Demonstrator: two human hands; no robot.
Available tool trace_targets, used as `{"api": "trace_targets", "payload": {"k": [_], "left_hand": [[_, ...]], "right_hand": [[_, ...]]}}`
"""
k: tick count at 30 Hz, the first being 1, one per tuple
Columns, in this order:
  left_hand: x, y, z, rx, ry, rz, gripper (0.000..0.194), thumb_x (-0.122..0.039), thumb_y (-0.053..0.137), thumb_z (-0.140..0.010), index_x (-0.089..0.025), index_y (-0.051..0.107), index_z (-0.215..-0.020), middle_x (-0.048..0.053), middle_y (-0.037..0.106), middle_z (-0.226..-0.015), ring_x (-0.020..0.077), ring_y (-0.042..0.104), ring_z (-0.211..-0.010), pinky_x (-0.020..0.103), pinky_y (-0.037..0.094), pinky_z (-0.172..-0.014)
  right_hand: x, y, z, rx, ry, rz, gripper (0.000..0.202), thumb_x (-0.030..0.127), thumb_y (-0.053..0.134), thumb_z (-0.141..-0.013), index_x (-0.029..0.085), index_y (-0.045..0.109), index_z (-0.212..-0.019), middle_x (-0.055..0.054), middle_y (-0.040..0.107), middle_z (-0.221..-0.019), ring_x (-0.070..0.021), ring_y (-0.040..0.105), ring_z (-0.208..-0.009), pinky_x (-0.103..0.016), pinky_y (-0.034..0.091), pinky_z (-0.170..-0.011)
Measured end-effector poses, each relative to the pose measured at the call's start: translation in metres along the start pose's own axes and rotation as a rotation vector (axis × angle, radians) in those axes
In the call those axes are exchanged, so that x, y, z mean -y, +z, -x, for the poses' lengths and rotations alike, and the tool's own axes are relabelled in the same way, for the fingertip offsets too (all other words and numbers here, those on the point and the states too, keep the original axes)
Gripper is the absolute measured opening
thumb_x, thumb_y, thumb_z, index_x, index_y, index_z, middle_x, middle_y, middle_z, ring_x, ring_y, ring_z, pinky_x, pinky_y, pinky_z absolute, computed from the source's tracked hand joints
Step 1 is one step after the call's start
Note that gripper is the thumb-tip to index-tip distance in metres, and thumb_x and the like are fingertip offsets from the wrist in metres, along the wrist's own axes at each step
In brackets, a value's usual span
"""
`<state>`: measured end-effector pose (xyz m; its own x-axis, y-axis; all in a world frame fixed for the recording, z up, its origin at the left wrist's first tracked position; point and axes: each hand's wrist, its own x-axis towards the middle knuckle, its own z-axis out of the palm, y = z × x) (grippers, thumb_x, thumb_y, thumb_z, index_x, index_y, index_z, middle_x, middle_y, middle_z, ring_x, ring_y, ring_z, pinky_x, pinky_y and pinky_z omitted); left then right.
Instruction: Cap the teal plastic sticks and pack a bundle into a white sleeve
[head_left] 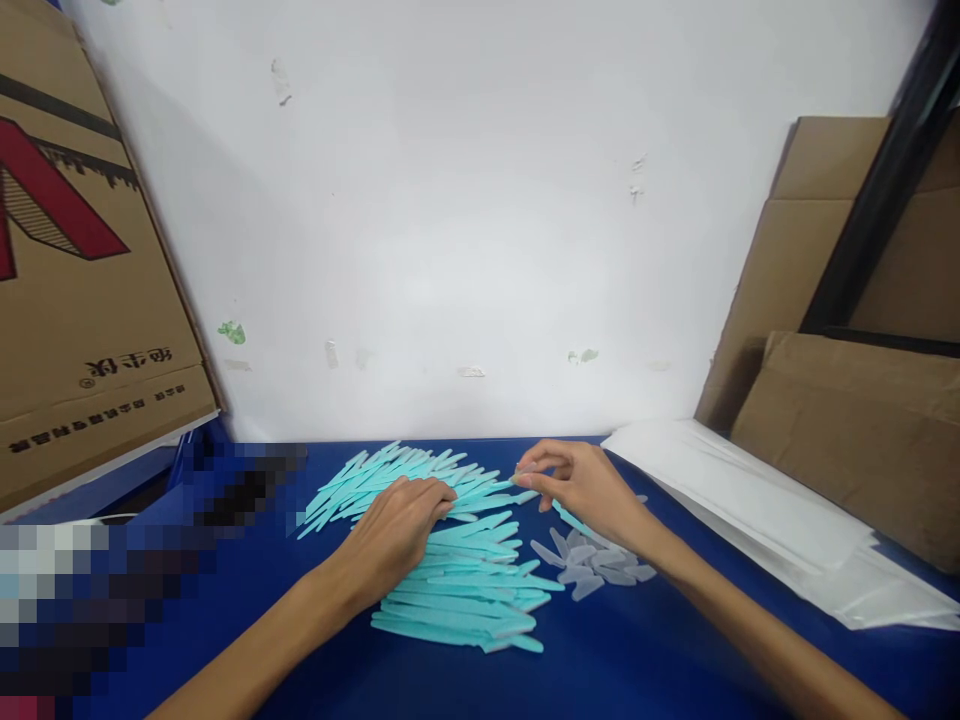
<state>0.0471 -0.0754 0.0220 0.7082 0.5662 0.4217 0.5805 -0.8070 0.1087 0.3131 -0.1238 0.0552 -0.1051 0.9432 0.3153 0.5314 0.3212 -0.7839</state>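
Many slim turquoise sticks [465, 600] lie in two overlapping heaps on the blue table. My left hand [409, 520] rests over the heaps where they meet, its fingers curled together; what they hold, if anything, is hidden. To the right, my right hand [574, 480] pinches the tip of a turquoise stick between thumb and fingers. Small translucent caps [592, 565] are piled below my right hand, and another turquoise stick lies partly under that hand.
A large printed cardboard box [90, 250] stands at the left. White sheets or bags [735, 490] lie at the right, beside brown cardboard [855, 430]. A white wall [465, 220] rises behind the blue table [615, 660].
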Motion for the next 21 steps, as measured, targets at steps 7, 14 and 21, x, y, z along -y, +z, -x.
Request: {"api": "trace_targets", "payload": {"k": [7,14,21], "left_hand": [[-0.002,-0.003,-0.001,-0.079,0.023,-0.012,0.027,-0.024,0.032,-0.105,-0.021,0.059,-0.103,0.003,0.069,-0.093,0.0187,0.062,-0.079,0.034,0.042,-0.082],[-0.009,-0.004,-0.001,-0.153,0.094,-0.015,0.025,-0.018,0.035,-0.104,-0.019,0.059,-0.104,0.004,0.069,-0.09,0.0187,0.062,-0.08,0.033,0.044,-0.077],[-0.008,-0.003,0.001,-0.205,0.131,-0.032,0.025,-0.017,0.035,-0.104,-0.017,0.06,-0.104,0.004,0.067,-0.089,0.0181,0.06,-0.078,0.033,0.045,-0.075]], "right_hand": [[0.002,-0.004,-0.002,0.005,0.008,-0.111,0.031,0.048,0.069,-0.083,0.019,0.069,-0.091,-0.003,0.074,-0.08,-0.0146,0.067,-0.056,-0.023,0.044,-0.049],[0.008,0.013,0.007,0.032,0.023,-0.225,0.034,0.05,0.072,-0.08,0.018,0.07,-0.089,-0.003,0.071,-0.07,-0.0133,0.063,-0.052,-0.021,0.039,-0.044],[0.014,0.016,0.01,0.018,-0.006,-0.228,0.032,0.05,0.073,-0.08,0.018,0.071,-0.087,-0.003,0.071,-0.071,-0.0131,0.062,-0.051,-0.024,0.045,-0.049]]}}
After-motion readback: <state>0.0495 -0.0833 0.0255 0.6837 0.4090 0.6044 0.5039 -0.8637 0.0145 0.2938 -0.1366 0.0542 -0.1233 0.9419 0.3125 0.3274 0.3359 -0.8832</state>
